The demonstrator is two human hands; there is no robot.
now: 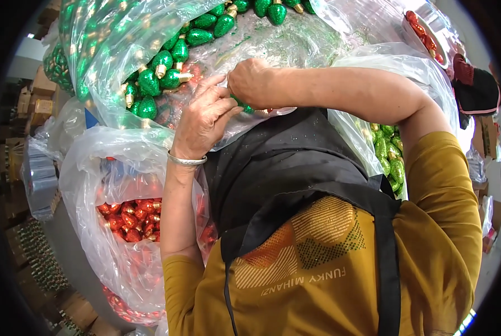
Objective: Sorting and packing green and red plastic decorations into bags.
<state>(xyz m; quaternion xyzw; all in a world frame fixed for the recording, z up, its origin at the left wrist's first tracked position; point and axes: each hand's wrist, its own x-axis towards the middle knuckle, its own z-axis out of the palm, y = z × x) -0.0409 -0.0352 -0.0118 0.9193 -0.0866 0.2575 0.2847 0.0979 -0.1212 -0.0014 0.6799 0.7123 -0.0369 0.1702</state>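
My left hand (204, 116), with a silver bracelet at its wrist, reaches up with bent fingers and meets my right hand. The right hand (251, 79) is closed, its fingers curled down toward the left fingertips. Whatever sits between the fingers is hidden. Just below them shows part of a glittery green bulb (242, 105); I cannot tell whether it is held or lies beneath. Left of my hands, several glittery green bulb ornaments (149, 82) with gold screw bases rest on a plastic-covered surface (264, 42).
A clear bag (82, 168) at the left contains red bulbs (132, 219). Light green bulbs (393, 157) fill another bag beside my right elbow. A white bowl (425, 36) of red ornaments stands far right. Clear plastic sheeting (110, 50) covers green bulbs at far left. Cardboard boxes (42, 92) line the left side.
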